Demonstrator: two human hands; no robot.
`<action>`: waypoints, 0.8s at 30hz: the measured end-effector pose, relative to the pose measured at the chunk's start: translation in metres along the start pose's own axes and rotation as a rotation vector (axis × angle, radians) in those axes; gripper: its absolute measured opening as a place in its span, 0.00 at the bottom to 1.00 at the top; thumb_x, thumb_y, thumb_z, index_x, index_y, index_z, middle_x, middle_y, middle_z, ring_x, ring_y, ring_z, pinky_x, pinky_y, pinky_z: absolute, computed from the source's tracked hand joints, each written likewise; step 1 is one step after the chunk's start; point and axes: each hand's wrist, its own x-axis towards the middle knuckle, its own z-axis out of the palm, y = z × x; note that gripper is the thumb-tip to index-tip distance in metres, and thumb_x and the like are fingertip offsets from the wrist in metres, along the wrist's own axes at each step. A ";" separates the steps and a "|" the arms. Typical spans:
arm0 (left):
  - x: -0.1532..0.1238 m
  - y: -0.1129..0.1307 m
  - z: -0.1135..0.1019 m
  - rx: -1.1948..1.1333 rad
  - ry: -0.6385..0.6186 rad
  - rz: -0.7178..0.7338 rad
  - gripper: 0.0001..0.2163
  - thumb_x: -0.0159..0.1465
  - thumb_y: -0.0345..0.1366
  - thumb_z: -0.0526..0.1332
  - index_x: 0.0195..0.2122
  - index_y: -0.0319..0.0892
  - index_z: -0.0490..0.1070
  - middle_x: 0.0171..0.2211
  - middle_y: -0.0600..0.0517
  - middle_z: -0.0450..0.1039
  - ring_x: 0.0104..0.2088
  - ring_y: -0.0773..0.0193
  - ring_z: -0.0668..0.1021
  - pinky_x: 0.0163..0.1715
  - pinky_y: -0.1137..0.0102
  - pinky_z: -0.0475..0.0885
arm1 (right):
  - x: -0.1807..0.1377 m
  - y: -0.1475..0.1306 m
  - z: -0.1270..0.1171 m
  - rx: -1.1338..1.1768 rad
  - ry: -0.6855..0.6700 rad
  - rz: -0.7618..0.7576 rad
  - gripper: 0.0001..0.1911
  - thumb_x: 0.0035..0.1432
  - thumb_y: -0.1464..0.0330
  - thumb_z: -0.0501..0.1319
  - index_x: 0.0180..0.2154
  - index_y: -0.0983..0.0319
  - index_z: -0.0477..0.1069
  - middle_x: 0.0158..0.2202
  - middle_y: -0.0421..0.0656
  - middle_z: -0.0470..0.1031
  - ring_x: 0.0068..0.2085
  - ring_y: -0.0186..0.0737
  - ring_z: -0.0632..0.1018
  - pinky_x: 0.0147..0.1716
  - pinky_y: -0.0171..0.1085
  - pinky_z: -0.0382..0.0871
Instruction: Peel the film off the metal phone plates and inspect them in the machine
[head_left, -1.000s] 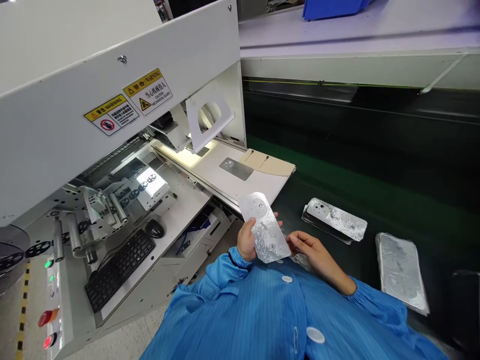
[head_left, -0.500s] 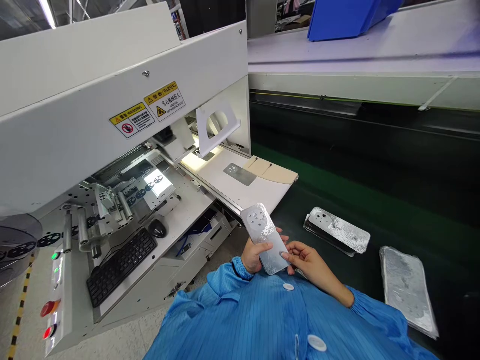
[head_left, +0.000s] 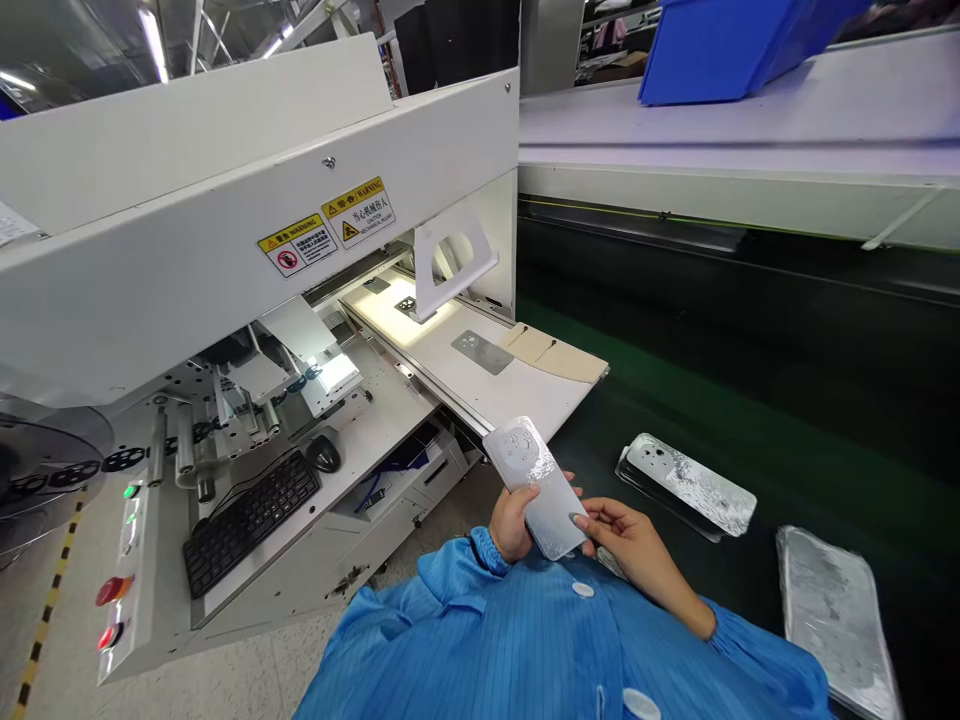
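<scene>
A silvery phone back cover [head_left: 551, 515], with a round camera area at its upper end and a wrinkled glossy surface, is held in front of the blue smock. My left hand [head_left: 513, 522] is closed around its left edge, thumb on the face and fingertips showing past the far edge. At the lower right corner, my right hand [head_left: 626, 540] pinches the cover between thumb and fingers. Ahead, a grey phone cover [head_left: 482, 352] lies flat on the machine's white plate [head_left: 517, 395]. Another cover with a black ring piece [head_left: 407, 305] lies under the bright light.
On the dark green belt [head_left: 705, 380] to the right lie a small stack of phone covers [head_left: 690, 485] and a film-wrapped stack [head_left: 836, 610]. A keyboard [head_left: 251, 520] and mouse [head_left: 323, 454] rest on the machine's ledge. A blue bin [head_left: 712, 55] stands on the shelf.
The machine's inner head has moved left, uncovering the cover with the black ring piece under the light. The view has shifted slightly. Both hands keep hold of the same cover.
</scene>
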 end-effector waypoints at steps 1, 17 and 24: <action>0.000 0.000 0.000 -0.015 0.040 0.004 0.24 0.49 0.46 0.65 0.41 0.32 0.74 0.41 0.36 0.77 0.48 0.40 0.76 0.49 0.51 0.69 | 0.000 0.000 0.001 0.001 -0.011 0.000 0.22 0.36 0.53 0.72 0.31 0.61 0.74 0.21 0.38 0.73 0.20 0.33 0.72 0.23 0.36 0.69; 0.002 -0.005 -0.002 0.006 0.386 0.172 0.30 0.39 0.43 0.74 0.44 0.38 0.74 0.35 0.46 0.79 0.38 0.53 0.79 0.45 0.59 0.70 | 0.010 0.006 -0.007 -0.161 0.078 -0.060 0.25 0.38 0.46 0.68 0.27 0.60 0.75 0.24 0.42 0.74 0.24 0.37 0.72 0.24 0.38 0.69; -0.002 -0.003 -0.008 -0.061 0.453 0.106 0.31 0.37 0.48 0.75 0.41 0.37 0.74 0.38 0.43 0.78 0.42 0.47 0.77 0.47 0.56 0.69 | 0.016 0.000 -0.021 -0.295 0.179 -0.126 0.27 0.38 0.42 0.65 0.25 0.60 0.74 0.26 0.43 0.75 0.27 0.40 0.73 0.28 0.39 0.69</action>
